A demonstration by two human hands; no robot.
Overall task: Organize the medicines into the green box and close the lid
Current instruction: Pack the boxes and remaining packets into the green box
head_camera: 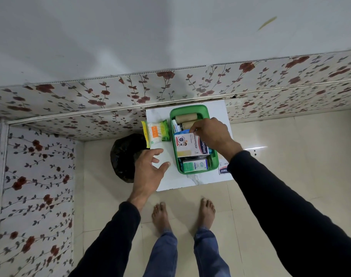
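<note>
One green box [215, 156] holding two bandage rolls [186, 117]; right hand [212, 134] pinches one plaster carton [188, 145]; left hand [150, 164] open above tabletop [170, 180]; one cotton-swab packet [155, 133] beside the box.

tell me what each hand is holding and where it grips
The right hand pinches the far edge of the white plaster box lying in the green box; the left hand holds nothing.

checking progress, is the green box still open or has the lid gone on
Open. The green box has no lid on; rolls, cartons and the plaster carton show inside, and the right hand reaches into it.
</note>
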